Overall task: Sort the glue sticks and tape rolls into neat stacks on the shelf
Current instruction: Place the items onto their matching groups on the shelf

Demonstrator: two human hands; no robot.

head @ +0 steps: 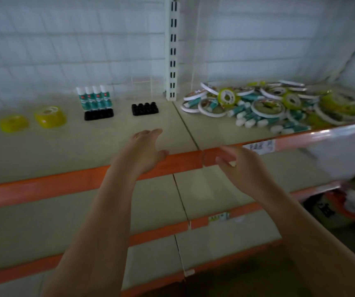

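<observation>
A mixed heap of tape rolls and teal glue sticks (pixel 264 107) lies at the right of the top shelf (pixel 75 151). Several glue sticks (pixel 94 97) stand upright in a black holder (pixel 99 114) at the back left. A second black holder (pixel 144 108) stands to its right with no sticks in it. Two yellow tape rolls (pixel 13 123) (pixel 50 116) lie at the far left. My left hand (pixel 148 148) hovers over the shelf's front edge, fingers apart, holding nothing. My right hand (pixel 239 166) is in front of the orange edge strip (pixel 178 162), fingers loosely curled, holding nothing.
A white slotted upright (pixel 172 50) rises at the back between the two shelf panels. Lower shelves with orange edges run below. A price label (pixel 258 146) sits on the edge strip. Bags or packages (pixel 343 206) lie at the lower right.
</observation>
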